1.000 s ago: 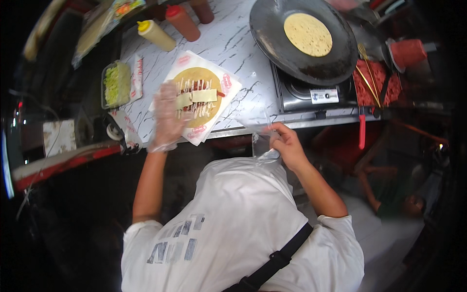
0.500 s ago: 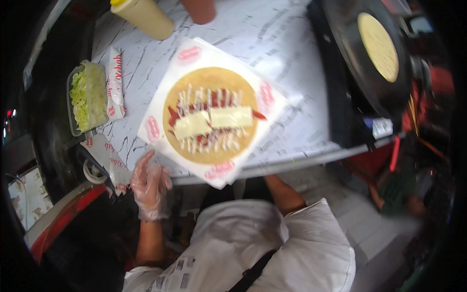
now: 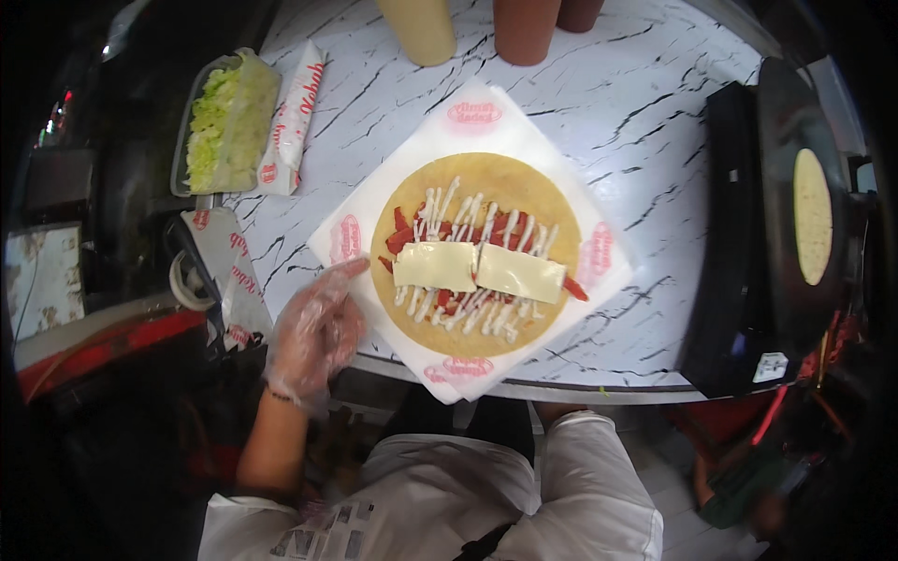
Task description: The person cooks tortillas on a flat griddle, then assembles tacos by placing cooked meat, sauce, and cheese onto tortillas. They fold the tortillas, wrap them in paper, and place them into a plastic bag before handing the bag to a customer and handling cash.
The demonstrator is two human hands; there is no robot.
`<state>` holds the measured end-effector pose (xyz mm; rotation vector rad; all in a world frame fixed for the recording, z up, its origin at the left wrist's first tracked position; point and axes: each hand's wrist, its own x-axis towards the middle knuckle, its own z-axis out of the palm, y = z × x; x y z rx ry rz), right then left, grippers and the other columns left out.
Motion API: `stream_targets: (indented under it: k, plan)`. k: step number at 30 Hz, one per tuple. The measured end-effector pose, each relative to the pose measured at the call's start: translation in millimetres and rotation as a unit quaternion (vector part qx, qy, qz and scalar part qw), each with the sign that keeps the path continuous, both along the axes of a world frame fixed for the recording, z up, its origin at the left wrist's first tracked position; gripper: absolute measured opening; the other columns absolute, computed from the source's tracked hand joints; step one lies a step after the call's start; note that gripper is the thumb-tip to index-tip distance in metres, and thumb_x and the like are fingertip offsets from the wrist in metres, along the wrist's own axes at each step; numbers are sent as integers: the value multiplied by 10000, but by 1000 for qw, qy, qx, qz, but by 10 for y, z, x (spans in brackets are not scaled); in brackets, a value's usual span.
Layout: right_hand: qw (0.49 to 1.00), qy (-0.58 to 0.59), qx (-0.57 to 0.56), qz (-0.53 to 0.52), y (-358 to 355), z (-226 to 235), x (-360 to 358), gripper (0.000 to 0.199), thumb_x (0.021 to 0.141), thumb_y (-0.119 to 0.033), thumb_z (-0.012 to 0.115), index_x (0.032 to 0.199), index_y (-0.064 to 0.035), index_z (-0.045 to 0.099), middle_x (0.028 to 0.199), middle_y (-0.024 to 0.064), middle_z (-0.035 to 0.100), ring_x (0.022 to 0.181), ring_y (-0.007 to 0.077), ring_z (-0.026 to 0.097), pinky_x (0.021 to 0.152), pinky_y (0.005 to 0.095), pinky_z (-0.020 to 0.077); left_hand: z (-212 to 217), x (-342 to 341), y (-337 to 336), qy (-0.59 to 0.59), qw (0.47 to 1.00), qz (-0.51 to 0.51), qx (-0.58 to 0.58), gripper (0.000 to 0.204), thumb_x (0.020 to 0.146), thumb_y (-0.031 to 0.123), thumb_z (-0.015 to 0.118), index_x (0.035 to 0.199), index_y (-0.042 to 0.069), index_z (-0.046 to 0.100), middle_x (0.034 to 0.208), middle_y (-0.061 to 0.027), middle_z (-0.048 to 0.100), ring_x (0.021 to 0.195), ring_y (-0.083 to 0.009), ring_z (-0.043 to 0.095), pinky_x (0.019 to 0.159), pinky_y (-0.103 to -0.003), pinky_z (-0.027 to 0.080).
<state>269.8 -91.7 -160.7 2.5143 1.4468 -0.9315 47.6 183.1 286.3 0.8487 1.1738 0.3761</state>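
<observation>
A round flatbread [image 3: 472, 168] lies flat on white printed wrapping paper [image 3: 421, 140]. Across its middle are red meat strips [image 3: 404, 239], zigzag lines of white sauce [image 3: 505, 323] and two pale cheese slices placed end to end, a left slice [image 3: 436, 266] and a right slice [image 3: 520, 272]. My left hand [image 3: 318, 327], in a clear plastic glove, is over the paper's left corner. Its index finger reaches to the flatbread's left edge, the other fingers bend loosely, and it holds nothing. My right hand is out of sight; only the sleeve shows beyond the table's near edge.
To the left stand a tub of shredded lettuce [image 3: 210, 131], a paper-wrapped roll [image 3: 297, 122] and a holder with printed paper [image 3: 234, 271]. Sauce bottles, one cream [image 3: 419, 33] and one reddish-brown [image 3: 522, 33], stand at the back. Another flatbread [image 3: 812, 220] rests on a dark griddle [image 3: 776, 187] at right.
My left hand has moved from the table's near edge up to the paper and the flatbread's left side. The view has shifted and turned. The food looks unchanged.
</observation>
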Motion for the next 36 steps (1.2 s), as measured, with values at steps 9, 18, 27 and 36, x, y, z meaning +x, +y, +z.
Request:
stream_targets:
  k: [9,18,27,36]
  plan:
    - [963,233,91,97,-748,2008,-48,411,979,-246,592,1346,-68,547,1320,218,570,1222,431,531,1040,451,456,-349,268,93,101,968,-53,222,316,944,190,683,1163,-38,684,842,-7,677,749,-65,590,679,-215,472]
    - [914,204,280,211,-749,4223,606,267,916,-158,651,1167,-75,685,1085,110,672,963,316,654,837,399,521,-257,128,206,88,879,-240,404,241,872,104,727,1103,42,755,943,-55,722,888,-142,621,952,-295,459]
    - [835,126,492,211,551,4908,536,238,809,-24,680,1045,-58,691,1008,105,670,838,294,637,736,380,507,-524,314,212,88,868,-127,472,98,821,96,753,886,30,782,758,-108,707,697,-209,636,1054,-353,434]
    - [944,-81,319,-10,2536,4461,837,405,865,-282,677,1187,-38,654,1086,177,682,1045,341,645,929,467,490,-683,211,253,67,588,-306,746,255,872,81,641,1124,68,677,1122,-125,661,998,-292,634,916,-400,527]
